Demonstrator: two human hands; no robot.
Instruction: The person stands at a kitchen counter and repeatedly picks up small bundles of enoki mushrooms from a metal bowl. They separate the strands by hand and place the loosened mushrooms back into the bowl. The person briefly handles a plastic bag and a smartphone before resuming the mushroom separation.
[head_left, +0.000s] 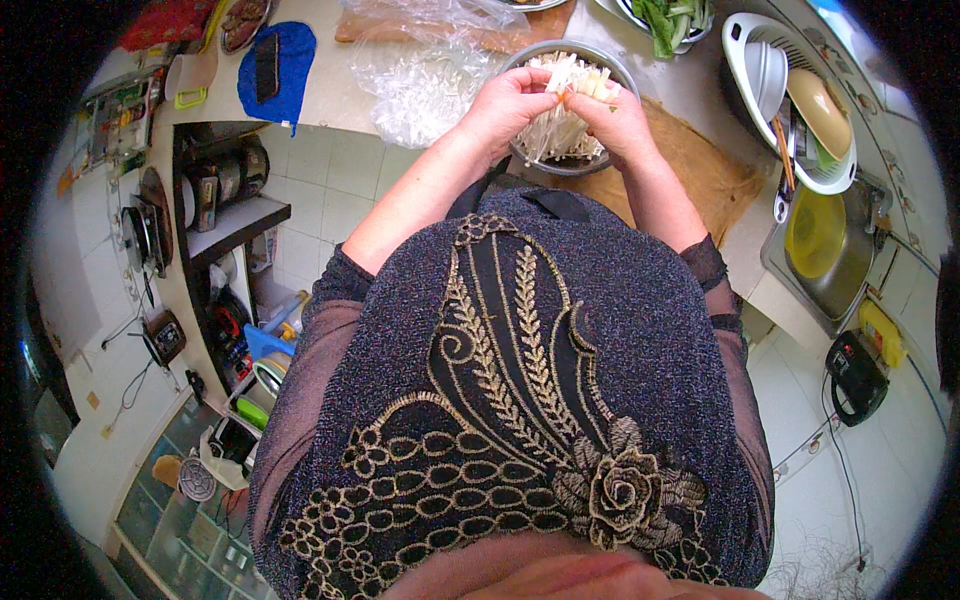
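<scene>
Over a round metal bowl (570, 168), both hands hold a bunch of enoki mushrooms (562, 71). My left hand (510, 101) pinches the stems from the left with thumb and fingers. From the other side, my right hand (619, 124) grips the thicker stem ends. The two thumbs nearly meet, with a small orange bit between them. More loose enoki mushrooms (551, 139) fill the bowl beneath. A clear plastic bag (420, 90) lies left of the bowl, close to my left hand; white strands show through it.
A brown cloth or mat (682, 165) extends right of the bowl. Leafy greens (667, 26) are in a dish behind. A dish basket (832, 176) stands at right beside a steel sink (847, 277). On the left, a phone (267, 67) rests on a blue cloth (296, 60). A wooden board (360, 26) lies behind the bag.
</scene>
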